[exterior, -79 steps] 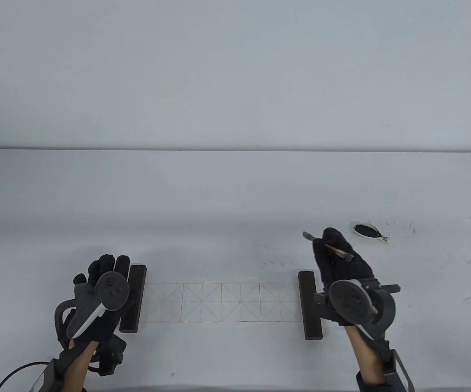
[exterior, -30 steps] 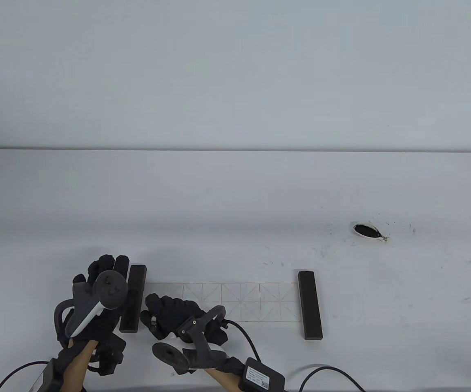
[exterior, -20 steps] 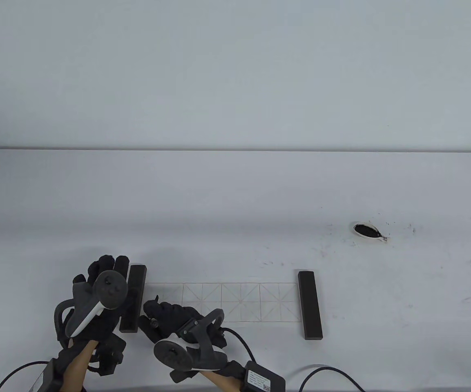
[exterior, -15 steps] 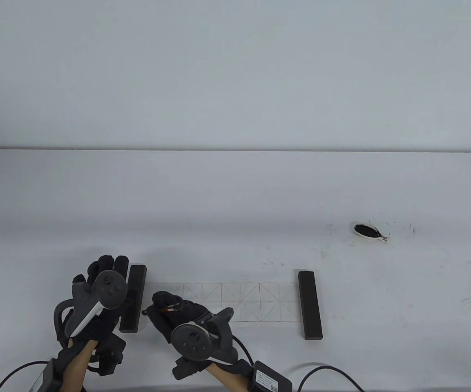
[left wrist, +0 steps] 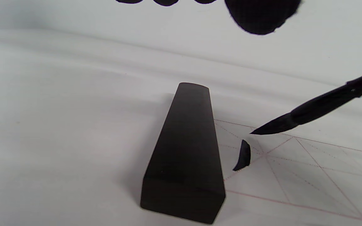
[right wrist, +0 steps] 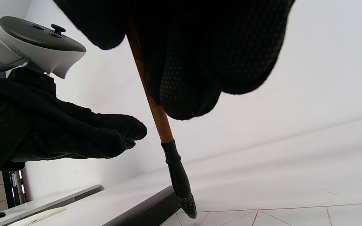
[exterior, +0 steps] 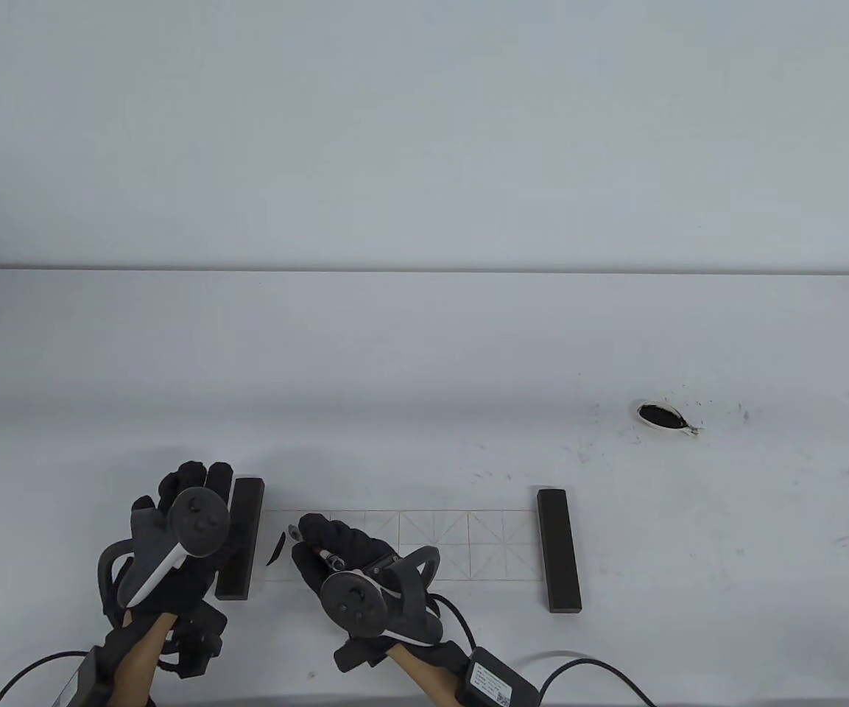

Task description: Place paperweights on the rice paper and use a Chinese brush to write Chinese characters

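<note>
Brush (right wrist: 156,116) is gripped in your right hand (exterior: 336,552), shaft steep, tip over the leftmost grid square of the rice paper (exterior: 483,545), beside one short ink stroke (left wrist: 243,155). Your left hand (exterior: 181,530) rests released on the left paperweight (exterior: 241,537); the right paperweight (exterior: 559,551) pins the far end. Only the left wrist view shows the tip lifted clear of the paper.

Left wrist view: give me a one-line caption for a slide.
An inked brush tip hovers over the gridded rice paper beside a first black stroke, next to the dark paperweight.
</note>
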`<state>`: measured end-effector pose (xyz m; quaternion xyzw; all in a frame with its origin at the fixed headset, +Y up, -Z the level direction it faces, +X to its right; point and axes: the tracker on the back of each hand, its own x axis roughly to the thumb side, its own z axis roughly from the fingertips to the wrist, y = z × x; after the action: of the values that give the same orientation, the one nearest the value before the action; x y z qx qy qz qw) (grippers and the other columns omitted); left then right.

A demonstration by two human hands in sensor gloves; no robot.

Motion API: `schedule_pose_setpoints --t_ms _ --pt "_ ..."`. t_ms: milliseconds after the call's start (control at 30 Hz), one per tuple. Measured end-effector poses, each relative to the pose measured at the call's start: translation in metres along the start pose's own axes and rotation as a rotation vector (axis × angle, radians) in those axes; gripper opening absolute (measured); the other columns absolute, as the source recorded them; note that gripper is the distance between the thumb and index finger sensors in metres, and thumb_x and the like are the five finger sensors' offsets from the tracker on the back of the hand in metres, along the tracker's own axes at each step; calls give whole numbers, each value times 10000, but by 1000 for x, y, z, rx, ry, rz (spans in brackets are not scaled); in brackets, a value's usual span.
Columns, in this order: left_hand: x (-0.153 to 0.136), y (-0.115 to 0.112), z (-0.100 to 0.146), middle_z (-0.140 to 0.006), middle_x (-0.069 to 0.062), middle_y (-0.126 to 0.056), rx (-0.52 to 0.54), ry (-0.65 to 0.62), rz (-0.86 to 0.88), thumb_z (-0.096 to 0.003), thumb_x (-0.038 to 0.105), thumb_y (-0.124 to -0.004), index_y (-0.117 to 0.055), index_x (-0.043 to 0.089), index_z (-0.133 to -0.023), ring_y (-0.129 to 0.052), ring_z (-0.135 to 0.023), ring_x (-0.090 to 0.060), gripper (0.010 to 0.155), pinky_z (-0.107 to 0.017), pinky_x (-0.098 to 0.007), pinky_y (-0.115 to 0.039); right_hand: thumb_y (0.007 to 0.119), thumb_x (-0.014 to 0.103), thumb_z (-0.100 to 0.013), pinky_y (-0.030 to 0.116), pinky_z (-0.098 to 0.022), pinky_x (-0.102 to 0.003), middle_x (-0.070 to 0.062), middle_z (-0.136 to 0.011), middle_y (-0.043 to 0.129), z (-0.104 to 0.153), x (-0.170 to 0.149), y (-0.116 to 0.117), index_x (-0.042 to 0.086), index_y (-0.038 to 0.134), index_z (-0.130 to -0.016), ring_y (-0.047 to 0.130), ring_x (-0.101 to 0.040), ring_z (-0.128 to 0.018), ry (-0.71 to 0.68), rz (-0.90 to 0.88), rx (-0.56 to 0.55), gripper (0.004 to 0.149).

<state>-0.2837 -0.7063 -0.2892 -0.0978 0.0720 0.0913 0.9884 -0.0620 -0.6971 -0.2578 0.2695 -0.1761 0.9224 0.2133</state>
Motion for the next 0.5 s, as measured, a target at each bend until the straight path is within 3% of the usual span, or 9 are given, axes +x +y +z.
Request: schedule_pose_setpoints --t_ms 500 --pt "0 0 0 -1296 -61 -150 -10 3 -1 -530 534 -597 -149 366 -1197 -205 -1229 -368 821 -852 -604 -156 683 371 -558 880 -333 -349 -134 -652 977 -3 2 -9 77 786 -827 1027 -219 -459 19 24 63 412"
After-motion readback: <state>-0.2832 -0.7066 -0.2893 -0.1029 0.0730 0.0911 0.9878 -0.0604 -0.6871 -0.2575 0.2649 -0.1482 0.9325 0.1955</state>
